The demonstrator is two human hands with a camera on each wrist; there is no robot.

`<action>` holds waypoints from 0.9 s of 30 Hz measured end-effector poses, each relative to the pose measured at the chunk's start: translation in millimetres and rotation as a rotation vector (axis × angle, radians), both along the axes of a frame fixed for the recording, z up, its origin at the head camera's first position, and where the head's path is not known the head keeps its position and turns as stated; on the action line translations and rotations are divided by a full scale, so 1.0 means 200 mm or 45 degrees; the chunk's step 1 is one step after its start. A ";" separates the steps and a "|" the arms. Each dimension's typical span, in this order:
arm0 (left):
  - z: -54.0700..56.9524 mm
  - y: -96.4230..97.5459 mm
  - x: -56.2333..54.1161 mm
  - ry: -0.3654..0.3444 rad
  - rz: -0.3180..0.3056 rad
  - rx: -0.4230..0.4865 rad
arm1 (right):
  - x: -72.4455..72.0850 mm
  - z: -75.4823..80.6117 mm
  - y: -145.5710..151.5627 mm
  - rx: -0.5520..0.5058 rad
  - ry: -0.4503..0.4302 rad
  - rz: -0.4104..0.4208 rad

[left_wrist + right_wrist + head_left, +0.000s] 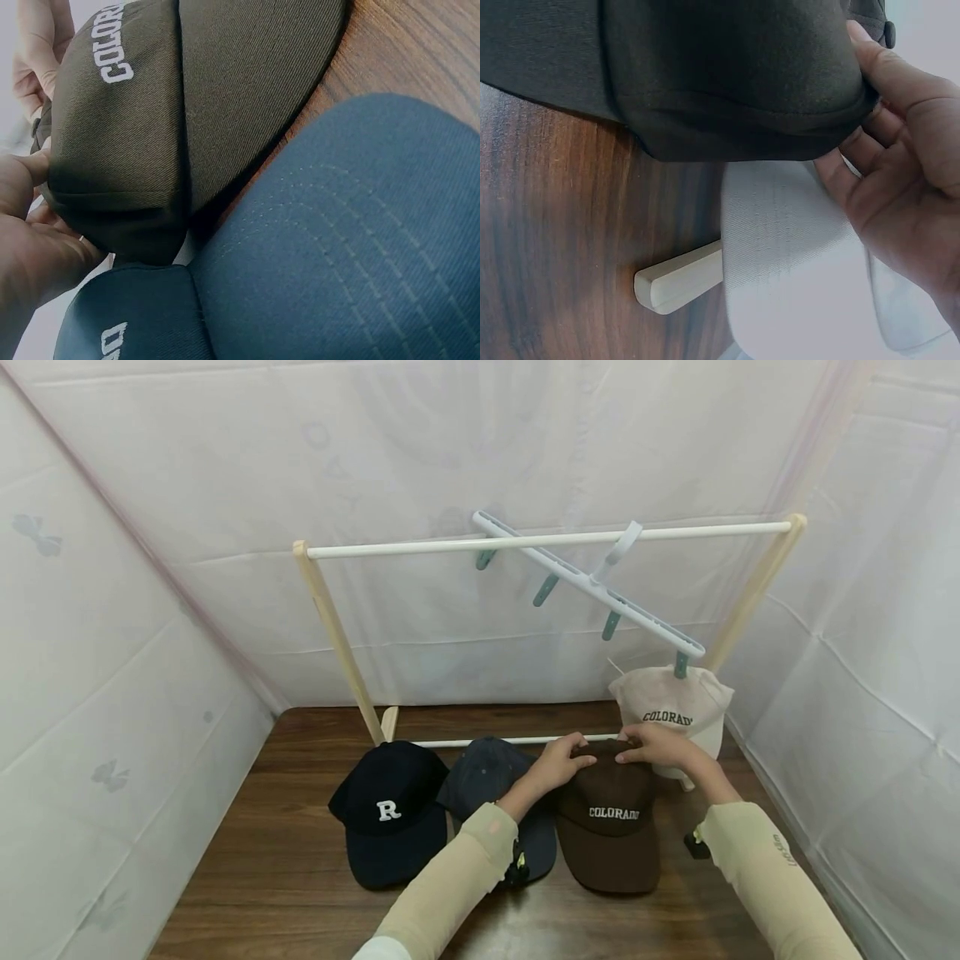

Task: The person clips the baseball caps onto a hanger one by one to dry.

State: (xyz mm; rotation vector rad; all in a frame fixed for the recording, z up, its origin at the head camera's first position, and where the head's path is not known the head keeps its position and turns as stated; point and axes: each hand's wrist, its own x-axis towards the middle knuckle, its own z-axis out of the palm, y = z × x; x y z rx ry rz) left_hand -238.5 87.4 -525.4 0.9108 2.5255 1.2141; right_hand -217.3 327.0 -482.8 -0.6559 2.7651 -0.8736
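Both hands hold the crown of a brown cap (609, 852) lettered COLORADO. My left hand (557, 767) pinches the crown's left side and my right hand (660, 750) pinches the right, thumbs toward the front. In the left wrist view the left fingers go behind the brown fabric and are partly hidden. The right wrist view shows the right thumb on the crown with the fingers tucked under its edge. A beige COLORADO cap (667, 693) hangs behind the right hand from a clip (681, 665) at the low end of a tilted white hanger (570, 575).
The hanger hooks over the white top bar (420, 547) of a wooden-legged rack; its other clips (546, 590) hold nothing. Left of the brown cap lie a dark grey-blue cap (487, 768) and a navy cap (382, 852) with an R, on the brown wooden table (255, 860). White sheets surround the table.
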 end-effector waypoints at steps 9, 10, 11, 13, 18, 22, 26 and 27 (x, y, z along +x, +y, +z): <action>0.01 0.00 0.01 -0.029 0.031 0.048 | 0.02 0.03 -0.01 0.051 0.058 -0.026; 0.02 0.00 0.01 -0.032 0.037 0.049 | 0.02 0.03 -0.01 0.058 0.066 -0.027; 0.02 0.00 0.02 -0.030 0.044 0.049 | 0.02 0.03 -0.01 0.056 0.071 -0.027; 0.03 0.01 0.02 -0.021 0.054 0.052 | 0.02 0.04 -0.01 0.046 0.071 -0.028; 0.06 0.01 0.01 -0.004 0.071 0.092 | 0.02 0.07 -0.01 0.065 0.073 -0.048; 0.08 0.01 0.01 -0.039 0.069 0.143 | 0.02 0.09 0.00 0.081 0.096 -0.053; 0.11 0.01 0.02 -0.070 0.063 0.176 | 0.02 0.11 0.00 0.081 0.118 -0.067; 0.11 0.01 0.02 -0.074 0.062 0.180 | 0.02 0.12 0.00 0.074 0.119 -0.072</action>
